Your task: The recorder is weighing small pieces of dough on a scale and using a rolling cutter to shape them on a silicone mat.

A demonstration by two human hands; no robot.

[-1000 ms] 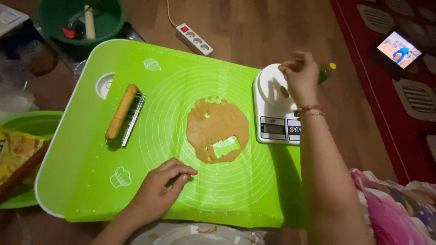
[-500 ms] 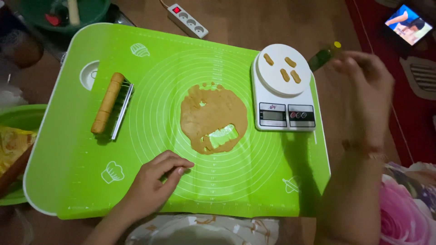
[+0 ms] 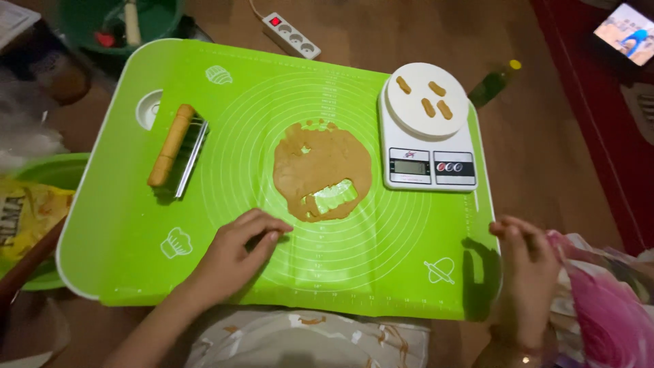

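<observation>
Your left hand (image 3: pixel 235 252) rests open-fingered on the mat (image 3: pixel 136 272) just below the dough (image 3: pixel 323 170). Your right hand (image 3: pixel 524 269) hovers empty, fingers loosely curled, at the mat's right edge. You seem between cuts; next calls for lifting a cut strip cleanly.

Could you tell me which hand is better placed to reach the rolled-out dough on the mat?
Left, probably. The left hand rests on the mat just below the dough, fingertips close to its lower edge. The right hand sits at the mat's right edge, farther away.
</observation>
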